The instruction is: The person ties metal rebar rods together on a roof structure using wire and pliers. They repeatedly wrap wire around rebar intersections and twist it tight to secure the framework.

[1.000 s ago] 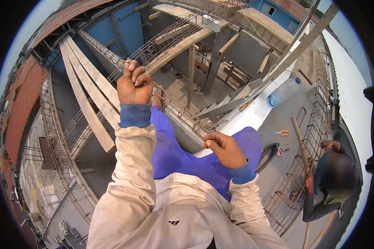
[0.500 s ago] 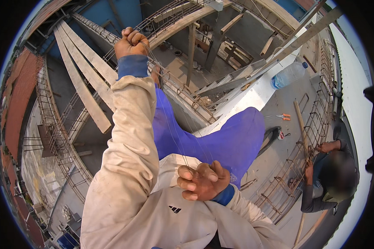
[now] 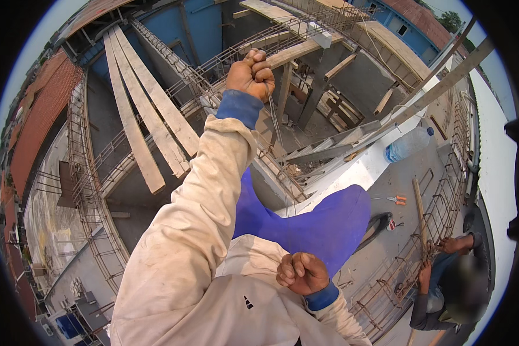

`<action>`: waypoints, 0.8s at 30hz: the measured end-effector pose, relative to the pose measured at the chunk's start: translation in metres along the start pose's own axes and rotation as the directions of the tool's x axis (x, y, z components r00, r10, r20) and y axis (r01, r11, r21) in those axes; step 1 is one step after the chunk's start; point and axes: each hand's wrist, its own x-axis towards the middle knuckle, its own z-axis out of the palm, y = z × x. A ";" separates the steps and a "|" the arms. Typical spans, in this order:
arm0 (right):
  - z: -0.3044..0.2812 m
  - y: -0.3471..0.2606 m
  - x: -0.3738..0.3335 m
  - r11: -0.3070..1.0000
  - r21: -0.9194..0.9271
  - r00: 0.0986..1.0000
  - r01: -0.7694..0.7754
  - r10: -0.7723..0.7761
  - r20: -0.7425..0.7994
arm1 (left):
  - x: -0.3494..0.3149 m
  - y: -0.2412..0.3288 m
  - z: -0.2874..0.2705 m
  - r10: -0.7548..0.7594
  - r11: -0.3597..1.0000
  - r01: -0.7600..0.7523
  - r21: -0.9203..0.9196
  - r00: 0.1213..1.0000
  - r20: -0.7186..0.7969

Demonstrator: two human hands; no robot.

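My left hand [image 3: 251, 76], at the end of a raised, outstretched arm in a cream sleeve with a blue cuff, is closed in a fist round thin wire. Slack strands of the wire [image 3: 277, 124] hang from it past the rebar and down toward my lap. Close to my body, in front of my purple-clad leg [image 3: 314, 228], my right hand [image 3: 303, 273] has its fingers curled in. What it pinches, if anything, is too fine to make out, and whether the strands reach it does not show.
A co-worker's hands [image 3: 454, 244] touch a rebar cage [image 3: 395, 279] at the right. Orange-handled pliers [image 3: 397, 200] and a large water bottle [image 3: 408, 144] lie nearby. Long planks [image 3: 134, 115] stretch at the left above a drop. A ladder [image 3: 334, 144] leans ahead.
The view has shifted, so the surroundings sit lower and more to the right. The wire, taut between both hands before, now hangs slack. My right hand has turned and its fingers have curled in.
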 end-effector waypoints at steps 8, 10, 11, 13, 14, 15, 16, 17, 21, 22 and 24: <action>0.019 -0.079 0.056 0.243 -0.953 0.810 0.180 -0.586 0.004 | -0.063 -0.091 0.044 0.074 0.906 -0.110 0.408 0.992 0.101; 0.036 -0.073 0.079 0.413 -0.886 0.844 0.210 -0.534 -0.049 | -0.072 -0.111 0.054 0.084 0.905 -0.100 0.414 0.995 0.057; 0.044 -0.068 0.084 0.475 -0.834 0.870 0.282 -0.492 0.014 | -0.072 -0.109 0.060 0.148 0.902 -0.167 0.398 0.986 0.078; 0.052 -0.057 0.083 0.540 -0.817 0.868 0.200 -0.485 -0.109 | -0.064 -0.083 0.073 0.232 0.904 -0.244 0.350 0.970 0.076; 0.052 -0.048 0.075 0.574 -0.801 0.877 0.170 -0.459 -0.143 | -0.060 -0.060 0.078 0.264 0.886 -0.298 0.354 0.954 0.142; 0.049 -0.042 0.064 0.611 -0.782 0.878 0.124 -0.434 -0.200 | -0.061 -0.033 0.079 0.295 0.873 -0.335 0.354 0.941 0.164; 0.044 -0.036 0.053 0.547 -0.826 0.893 0.134 -0.428 -0.139 | -0.066 -0.010 0.078 0.298 0.855 -0.346 0.388 0.938 0.178; 0.039 -0.030 0.041 0.489 -0.863 0.902 0.130 -0.420 -0.102 | -0.071 0.010 0.077 0.297 0.838 -0.349 0.419 0.937 0.186; 0.023 -0.019 0.010 0.189 -0.982 0.938 -0.006 -0.340 -0.071 | -0.092 0.033 0.058 0.319 0.827 -0.315 0.465 0.945 0.072; 0.022 -0.019 0.002 0.145 -0.987 0.946 -0.064 -0.306 -0.106 | -0.093 0.034 0.057 0.334 0.827 -0.321 0.461 0.941 0.057; 0.021 -0.018 -0.009 0.033 -0.987 0.954 -0.157 -0.254 -0.160 | -0.090 0.028 0.052 0.331 0.834 -0.304 0.461 0.943 0.022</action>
